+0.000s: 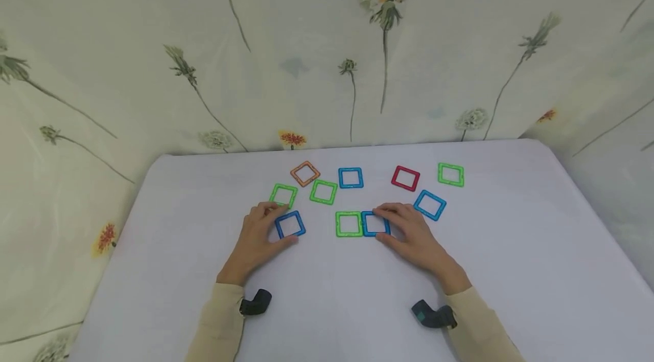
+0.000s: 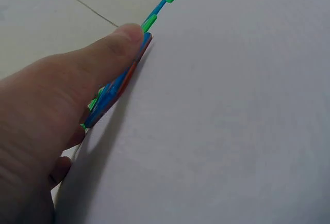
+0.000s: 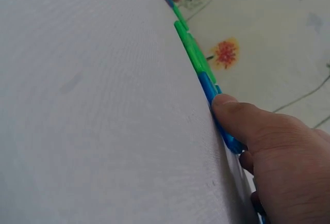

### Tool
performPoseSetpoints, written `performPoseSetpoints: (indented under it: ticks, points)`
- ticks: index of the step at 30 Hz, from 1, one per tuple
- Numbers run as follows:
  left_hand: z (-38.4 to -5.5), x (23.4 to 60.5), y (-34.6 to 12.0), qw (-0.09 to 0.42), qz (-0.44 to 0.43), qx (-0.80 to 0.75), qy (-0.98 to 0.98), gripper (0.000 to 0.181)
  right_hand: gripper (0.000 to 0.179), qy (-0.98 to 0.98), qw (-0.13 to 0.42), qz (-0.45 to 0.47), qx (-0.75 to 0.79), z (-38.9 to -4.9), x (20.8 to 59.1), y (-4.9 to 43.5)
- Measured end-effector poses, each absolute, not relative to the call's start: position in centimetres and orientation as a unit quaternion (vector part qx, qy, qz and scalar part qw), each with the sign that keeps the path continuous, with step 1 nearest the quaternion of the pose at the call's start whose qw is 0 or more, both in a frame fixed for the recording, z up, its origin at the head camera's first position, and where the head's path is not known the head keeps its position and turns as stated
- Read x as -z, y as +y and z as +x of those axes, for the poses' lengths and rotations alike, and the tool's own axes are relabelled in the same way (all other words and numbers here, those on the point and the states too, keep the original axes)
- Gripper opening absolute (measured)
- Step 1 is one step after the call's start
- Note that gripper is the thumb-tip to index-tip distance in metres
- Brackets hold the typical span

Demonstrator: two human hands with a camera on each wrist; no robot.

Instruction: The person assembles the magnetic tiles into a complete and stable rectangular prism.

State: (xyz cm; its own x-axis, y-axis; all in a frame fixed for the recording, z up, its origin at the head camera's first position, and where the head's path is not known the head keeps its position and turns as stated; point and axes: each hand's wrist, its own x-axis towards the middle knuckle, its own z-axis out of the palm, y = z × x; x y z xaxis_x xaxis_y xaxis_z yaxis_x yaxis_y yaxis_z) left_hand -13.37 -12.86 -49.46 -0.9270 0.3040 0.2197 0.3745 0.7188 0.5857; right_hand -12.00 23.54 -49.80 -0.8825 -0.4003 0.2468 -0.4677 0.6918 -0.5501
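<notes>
Near the middle of the table covered with white cloth (image 1: 327,316), the left hand (image 1: 260,235) pinches a dark blue square frame of plastic (image 1: 302,222) between the thumb and the fingers, at opposite edges. The left wrist view shows a reddish edge along the underside of this frame; I cannot tell whether it is a second piece.

To the right of it, the right hand (image 1: 411,235) holds a lighter blue plastic square frame (image 1: 364,224) in the same way, with a narrow grip. This frame lies flat, and its left side touches a bright green plastic square frame (image 1: 349,234).

Just beyond the left fingers lies another green square frame (image 1: 286,186). Farther, toward the far edge of the table, there are an orange square frame (image 1: 312,180), turned like a diamond, a third green frame (image 1: 322,201) and a medium blue frame (image 1: 351,186).

Nearer to the far right corner are a red square frame (image 1: 402,186), a tilted blue frame (image 1: 435,196) just beyond the right hand, and a fourth green frame (image 1: 451,184), closest to this corner. Behind the far edge hangs a pale cloth with printed dandelions (image 1: 301,95).
</notes>
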Motion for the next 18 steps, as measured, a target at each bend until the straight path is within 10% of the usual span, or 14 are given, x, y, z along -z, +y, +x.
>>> performPoseSetpoints:
  ticks: [18]
  points:
    - [-13.42, 49.49, -12.63, 0.048, -0.175, 0.306, -0.935, 0.062, 0.053, -0.917, 0.050, 0.239, -0.316, -11.95, 49.46, 23.37]
